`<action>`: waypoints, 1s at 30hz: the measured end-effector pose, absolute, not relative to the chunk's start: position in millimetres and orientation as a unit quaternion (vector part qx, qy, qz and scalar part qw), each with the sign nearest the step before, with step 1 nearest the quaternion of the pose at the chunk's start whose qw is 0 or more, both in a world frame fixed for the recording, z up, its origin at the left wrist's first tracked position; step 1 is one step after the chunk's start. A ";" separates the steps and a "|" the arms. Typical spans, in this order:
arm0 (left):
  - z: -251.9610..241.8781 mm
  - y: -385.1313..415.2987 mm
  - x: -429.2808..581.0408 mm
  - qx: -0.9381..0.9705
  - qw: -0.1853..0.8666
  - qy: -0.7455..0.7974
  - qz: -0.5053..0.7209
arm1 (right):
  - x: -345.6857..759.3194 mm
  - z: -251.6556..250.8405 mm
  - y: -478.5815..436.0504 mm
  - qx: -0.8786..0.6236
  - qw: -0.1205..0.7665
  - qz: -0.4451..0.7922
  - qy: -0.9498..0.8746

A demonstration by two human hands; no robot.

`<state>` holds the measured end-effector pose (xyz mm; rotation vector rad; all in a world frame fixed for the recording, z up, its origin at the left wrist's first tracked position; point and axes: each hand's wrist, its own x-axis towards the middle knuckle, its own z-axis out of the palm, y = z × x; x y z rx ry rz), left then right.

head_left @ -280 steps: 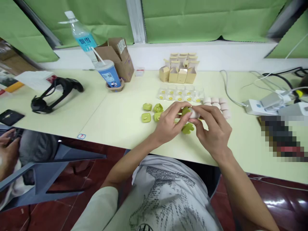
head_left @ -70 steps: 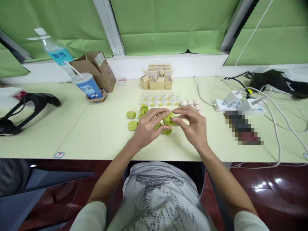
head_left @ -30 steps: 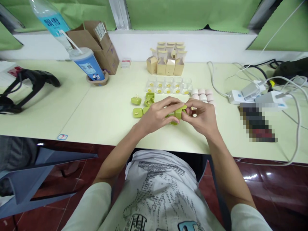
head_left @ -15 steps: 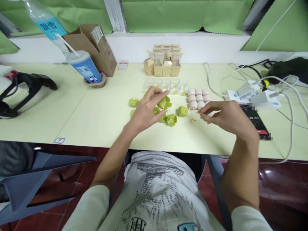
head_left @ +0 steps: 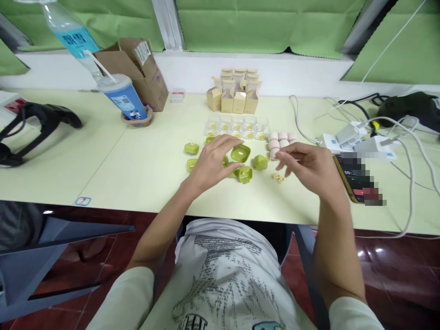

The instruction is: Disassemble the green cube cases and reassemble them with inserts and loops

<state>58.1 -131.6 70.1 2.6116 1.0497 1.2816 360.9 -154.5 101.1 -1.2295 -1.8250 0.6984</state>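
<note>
a pale cream tabletop [head_left: 158, 156] is set against a white ledge [head_left: 195, 75], above which green blinds [head_left: 257, 27] are hung; dark red floor tiles [head_left: 395, 270] are seen below. at the back, small tan boxes [head_left: 232, 101] are grouped, with clear cups [head_left: 238, 126] ranged in front of them. on the left, a water bottle [head_left: 75, 40], a blue drink cup [head_left: 123, 98] and a brown carton [head_left: 151, 85] are stood near a black headset [head_left: 44, 121]; on the right, a white power strip [head_left: 330, 143] and a phone [head_left: 350, 178] are placed.

green pieces [head_left: 260, 162] are gathered mid-table around the left hand [head_left: 211, 162], and some are partly covered by it. its thumb and fingers are held wide apart, with a shallow green tray [head_left: 240, 154] seen by the gap; whether the tray is touched cannot be told. the right hand [head_left: 313, 170] is held beside small yellow pieces [head_left: 278, 178], its fingers loosely curled and narrowly parted; whether anything small is held cannot be told. pale round pieces [head_left: 283, 136] are partly hidden by its fingers. the phone's screen is masked by coarse blocks, and the bottle's top is cut off.

a strip of tabletop is found between the green pieces and the front edge [head_left: 147, 211], and a wider stretch between them and a seam [head_left: 112, 158] on the left
</note>
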 end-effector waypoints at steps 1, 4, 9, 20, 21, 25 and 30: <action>70.6 -133.0 60.1 0.843 0.033 0.342 0.415 | 350.0 101.3 -158.2 -0.465 0.436 0.288 -0.715; 70.0 -137.4 66.8 0.839 0.044 0.352 0.412 | 322.2 96.1 -164.3 -0.417 0.443 0.256 -0.751; 59.7 -138.6 74.0 0.833 0.042 0.358 0.421 | 315.9 96.4 -145.9 -0.352 0.371 0.142 -0.847; 104.4 -51.7 -25.0 0.780 0.053 0.563 0.267 | 279.7 104.2 -27.1 -0.422 0.176 0.203 -0.866; 104.5 -41.0 -30.1 0.772 0.079 0.574 0.261 | 271.4 101.6 -22.5 -0.431 0.166 0.212 -0.861; 90.6 -20.4 -33.6 0.725 0.191 0.604 0.268 | 250.7 91.9 -13.8 -0.448 0.145 0.219 -0.855; 74.9 -28.0 -26.5 0.726 0.212 0.603 0.253 | 251.4 84.0 -11.8 -0.452 0.166 0.206 -0.852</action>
